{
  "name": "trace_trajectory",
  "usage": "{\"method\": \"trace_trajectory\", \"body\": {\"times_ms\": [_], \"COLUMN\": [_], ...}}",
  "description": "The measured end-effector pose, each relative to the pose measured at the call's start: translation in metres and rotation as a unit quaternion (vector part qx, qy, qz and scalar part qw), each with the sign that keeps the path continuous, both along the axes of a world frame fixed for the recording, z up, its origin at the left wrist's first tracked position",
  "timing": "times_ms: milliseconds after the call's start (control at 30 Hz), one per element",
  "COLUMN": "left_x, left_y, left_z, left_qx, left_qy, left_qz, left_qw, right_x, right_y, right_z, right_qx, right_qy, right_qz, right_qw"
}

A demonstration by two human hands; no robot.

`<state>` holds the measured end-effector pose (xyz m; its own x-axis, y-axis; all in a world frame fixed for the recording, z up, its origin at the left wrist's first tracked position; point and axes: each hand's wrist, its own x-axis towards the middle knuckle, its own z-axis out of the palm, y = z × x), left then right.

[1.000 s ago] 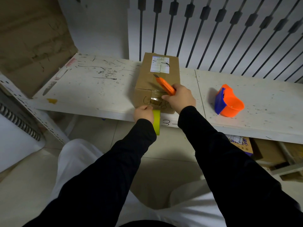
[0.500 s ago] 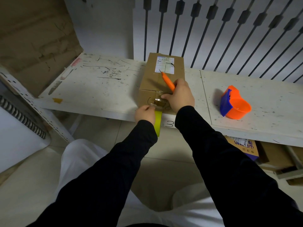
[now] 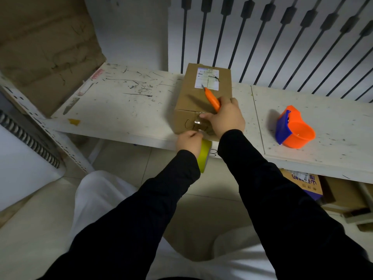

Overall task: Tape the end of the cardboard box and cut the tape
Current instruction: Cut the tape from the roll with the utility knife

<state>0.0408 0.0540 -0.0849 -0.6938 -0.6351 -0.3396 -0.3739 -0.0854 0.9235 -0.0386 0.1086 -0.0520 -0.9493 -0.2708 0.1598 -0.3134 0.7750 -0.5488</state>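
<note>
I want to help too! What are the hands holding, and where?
Right hand grips the orange knife by its handle end; left hand holds the yellow tape roll at its top.

This looks like a packing or parcel-handling corner of a small storeroom. A scuffed, pen-marked white workbench (image 3: 125, 110) carries a cardboard box (image 3: 193, 102) with a shipping label (image 3: 207, 78), and an orange tape dispenser (image 3: 293, 129) sits nearby. More cartons (image 3: 302, 184) lie underneath on the tiled floor (image 3: 201, 209), and flattened cardboard (image 3: 44, 49) leans at the left.
</note>
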Motion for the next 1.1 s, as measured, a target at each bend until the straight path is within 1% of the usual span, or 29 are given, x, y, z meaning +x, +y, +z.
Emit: {"method": "trace_trajectory", "body": {"times_ms": [100, 200, 333, 400, 467, 500, 600, 633, 733, 833, 933, 1000, 1100], "left_x": [-0.005, -0.012, -0.024, -0.031, -0.038, -0.042, -0.053, -0.057, -0.068, -0.081, -0.094, -0.101, -0.108], "left_y": [0.015, 0.031, 0.049, 0.059, 0.068, 0.072, 0.080, 0.082, 0.089, 0.094, 0.097, 0.100, 0.101], "left_z": [0.007, 0.015, 0.022, 0.023, 0.020, 0.019, 0.016, 0.015, 0.015, 0.014, 0.013, 0.013, 0.011], "left_qx": [-0.005, -0.001, 0.003, 0.002, -0.022, -0.036, -0.063, -0.069, -0.089, -0.146, -0.178, -0.209, -0.280], "left_qy": [0.014, 0.028, 0.036, 0.037, 0.032, 0.031, 0.035, 0.037, 0.043, 0.035, 0.030, 0.024, 0.013], "left_qz": [-0.049, -0.102, -0.148, -0.172, -0.195, -0.205, -0.226, -0.230, -0.225, -0.207, -0.211, -0.230, -0.256], "left_qw": [0.999, 0.994, 0.988, 0.984, 0.980, 0.978, 0.971, 0.970, 0.969, 0.967, 0.961, 0.950, 0.925], "right_x": [-0.004, -0.012, -0.021, -0.029, -0.038, -0.042, -0.046, -0.045, -0.051, -0.057, -0.059, -0.062, -0.065], "right_y": [0.011, 0.025, 0.051, 0.063, 0.075, 0.081, 0.097, 0.101, 0.111, 0.119, 0.126, 0.130, 0.133], "right_z": [0.004, 0.006, 0.009, 0.008, 0.003, -0.001, -0.011, -0.014, -0.023, -0.033, -0.041, -0.048, -0.055], "right_qx": [-0.055, -0.142, -0.277, -0.326, -0.365, -0.367, -0.302, -0.288, -0.268, -0.227, -0.187, -0.163, -0.141], "right_qy": [-0.007, -0.058, -0.146, -0.165, -0.179, -0.175, -0.119, -0.109, -0.117, -0.154, -0.158, -0.152, -0.153], "right_qz": [-0.031, -0.083, -0.173, -0.223, -0.251, -0.256, -0.239, -0.231, -0.233, -0.238, -0.238, -0.234, -0.220], "right_qw": [0.998, 0.985, 0.934, 0.904, 0.878, 0.877, 0.915, 0.923, 0.928, 0.932, 0.940, 0.946, 0.953]}}
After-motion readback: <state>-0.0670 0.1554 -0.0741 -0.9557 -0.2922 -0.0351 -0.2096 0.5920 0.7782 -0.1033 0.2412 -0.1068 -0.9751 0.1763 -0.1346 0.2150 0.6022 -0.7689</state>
